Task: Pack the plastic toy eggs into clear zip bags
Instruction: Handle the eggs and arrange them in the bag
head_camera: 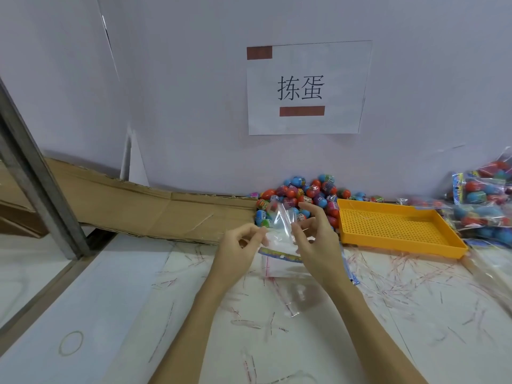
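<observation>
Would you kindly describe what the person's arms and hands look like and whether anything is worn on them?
Both forearms are bare to the frame's edge, with no sleeves showing. The left hand and right hand wear no gloves, and no rings, watch or bracelets are visible.

Both hands up over the desk (pixel 110 286), holding a clear zip bag (pixel 279 225) between them: left hand (pixel 239 252) pinches its left edge w/ curled fingers, right hand (pixel 315 245) grips the right side, fingers partly spread. Bag's top end stands up in front of the egg pile (pixel 299 195), red/blue/green, heaped against the wall. Yellow perforated tray (pixel 393 228) just right of the pile. Filled bags of eggs (pixel 482 206) stacked far right. Flat cardboard (pixel 138 206) along the wall at left. Paper sign (pixel 304 87) w/ 2 printed characters taped on the wall. Thin plastic strips (pixel 388 281) scattered on desk.
</observation>
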Demonstrator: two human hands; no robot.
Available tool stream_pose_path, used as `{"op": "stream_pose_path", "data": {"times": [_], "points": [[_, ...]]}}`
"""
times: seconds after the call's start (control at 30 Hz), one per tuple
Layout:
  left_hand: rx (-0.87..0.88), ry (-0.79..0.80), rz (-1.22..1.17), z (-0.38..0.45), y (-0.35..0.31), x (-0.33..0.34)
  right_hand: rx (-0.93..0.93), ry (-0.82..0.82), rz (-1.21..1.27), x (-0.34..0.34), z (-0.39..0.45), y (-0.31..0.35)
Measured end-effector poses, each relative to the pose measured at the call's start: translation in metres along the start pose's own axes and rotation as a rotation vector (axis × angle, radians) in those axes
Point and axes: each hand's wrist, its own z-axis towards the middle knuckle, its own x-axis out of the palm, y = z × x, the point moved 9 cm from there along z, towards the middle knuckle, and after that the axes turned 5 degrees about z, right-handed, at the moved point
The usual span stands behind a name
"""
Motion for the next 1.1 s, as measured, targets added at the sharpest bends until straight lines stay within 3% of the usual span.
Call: {"op": "stream_pose_path", "data": {"times": [0.1,0.23,0.33,0.47,0.57,0.67,0.87,1.03,1.1], "points": [[-0.092,-0.096,0.105,0.004,0.019,-0.01,-0.011,-0.106,-0.01,-0.015,0.003,-0.001],[0.108,-0.099,0.435,-0.001,0.006,-0.009,-0.042,-0.155,-0.021,-0.023,0.004,0.0],[0.192,-0.153,0.462,-0.002,-0.008,-0.011,-0.127,-0.107,-0.053,-0.016,0.0,0.011],[0.045,-0.248,0.403,-0.007,-0.006,-0.023,-0.153,-0.063,-0.103,-0.003,-0.002,0.014],[0.056,-0.383,0.325,-0.009,-0.008,-0.038,-0.127,-0.04,-0.085,0.004,-0.003,0.01],[0.025,-0.291,0.367,-0.003,-0.002,-0.029,-0.118,-0.023,-0.074,0.008,-0.003,0.01],[0.125,-0.137,0.355,0.001,-0.005,-0.013,-0.062,0.029,-0.056,0.012,-0.001,0.002],[0.065,0.02,0.044,-0.002,-0.012,0.001,-0.081,0.116,-0.01,0.021,-0.006,0.005],[0.022,0.034,0.051,-0.005,-0.011,0.007,-0.093,0.15,0.016,0.025,-0.009,0.008]]}}
